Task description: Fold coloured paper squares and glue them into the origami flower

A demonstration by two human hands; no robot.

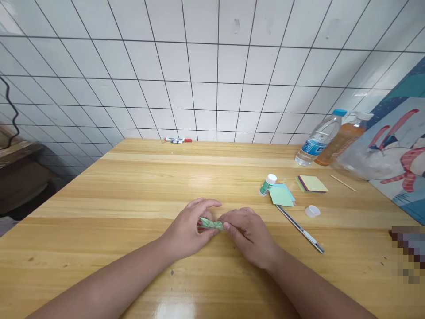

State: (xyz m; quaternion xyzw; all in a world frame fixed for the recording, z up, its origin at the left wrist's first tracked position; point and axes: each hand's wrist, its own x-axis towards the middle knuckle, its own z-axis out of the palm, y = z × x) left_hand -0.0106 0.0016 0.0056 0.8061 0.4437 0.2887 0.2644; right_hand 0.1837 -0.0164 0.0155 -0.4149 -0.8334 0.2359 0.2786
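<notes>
Between my two hands is a small piece of folded green paper [209, 223], with a bit of red or pink showing at its left end. My left hand [187, 228] curls around the paper's left side, its index finger arched above it and the thumb below. With thumb and fingertips pinched, my right hand [249, 235] grips the right end. Part of the paper is hidden by the fingers. To the right lie a green and blue stack of paper squares [281, 196], a glue stick [268, 185] and a slim silver utility knife [300, 229].
A second paper stack [312, 184], a thin wooden stick [343, 182] and a small clear cap [312, 211] lie at right. Behind them stand a water bottle [320, 139] and an orange drink bottle [345, 139]. Markers [178, 140] lie by the tiled wall [206, 62].
</notes>
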